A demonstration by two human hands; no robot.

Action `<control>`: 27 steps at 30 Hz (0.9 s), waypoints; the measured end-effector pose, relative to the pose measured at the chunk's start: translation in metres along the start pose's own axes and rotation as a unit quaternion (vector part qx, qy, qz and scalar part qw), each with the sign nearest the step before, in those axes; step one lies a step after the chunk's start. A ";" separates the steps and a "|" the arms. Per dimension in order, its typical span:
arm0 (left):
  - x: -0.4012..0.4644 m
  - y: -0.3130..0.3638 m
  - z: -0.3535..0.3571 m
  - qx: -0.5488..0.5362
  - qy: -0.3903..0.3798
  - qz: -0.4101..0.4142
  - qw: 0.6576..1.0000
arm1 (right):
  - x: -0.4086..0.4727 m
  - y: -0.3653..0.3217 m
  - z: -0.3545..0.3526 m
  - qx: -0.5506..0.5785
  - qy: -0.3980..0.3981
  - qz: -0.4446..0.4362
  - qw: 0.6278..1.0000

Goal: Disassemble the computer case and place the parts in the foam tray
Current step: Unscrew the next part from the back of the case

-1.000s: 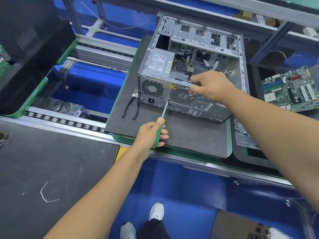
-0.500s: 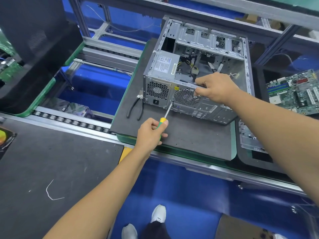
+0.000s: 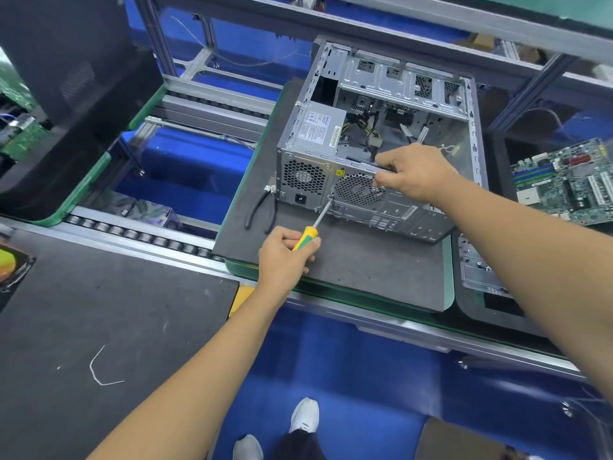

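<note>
- slippage risk: left hand (image 3: 285, 253) grips yellow-green screwdriver (image 3: 306, 236) at open grey metal computer case (image 3: 381, 154).
- right hand (image 3: 411, 175) clasps its rim; loosening lets it shift.

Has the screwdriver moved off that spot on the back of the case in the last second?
No. The screwdriver tip sits at the same screw point below the yellow warning sticker on the computer case, gripped by the left hand.
</note>
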State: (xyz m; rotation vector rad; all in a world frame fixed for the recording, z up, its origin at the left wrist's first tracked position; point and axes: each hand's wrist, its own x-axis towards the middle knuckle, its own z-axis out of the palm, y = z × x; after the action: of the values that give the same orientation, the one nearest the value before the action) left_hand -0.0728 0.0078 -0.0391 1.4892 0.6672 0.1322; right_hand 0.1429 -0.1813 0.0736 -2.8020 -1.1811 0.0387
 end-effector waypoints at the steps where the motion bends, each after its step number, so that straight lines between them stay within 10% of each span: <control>1: 0.000 -0.001 -0.001 0.007 0.001 0.009 1.000 | 0.000 0.000 0.000 0.000 0.000 -0.001 1.000; 9: 0.002 -0.001 0.009 -0.071 -0.055 -0.154 0.984 | 0.001 0.002 0.001 0.001 0.000 0.004 1.000; 17: -0.001 -0.017 0.007 0.017 0.006 0.013 1.000 | 0.001 0.001 0.001 -0.007 -0.008 0.002 1.000; 27: -0.009 -0.008 0.018 0.032 -0.052 -0.013 0.998 | -0.001 -0.003 -0.003 -0.009 -0.014 0.009 1.000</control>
State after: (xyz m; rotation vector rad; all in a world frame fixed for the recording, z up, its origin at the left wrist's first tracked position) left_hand -0.0739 -0.0130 -0.0453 1.5369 0.6114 0.0146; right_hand 0.1407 -0.1802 0.0771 -2.8372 -1.1686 0.0677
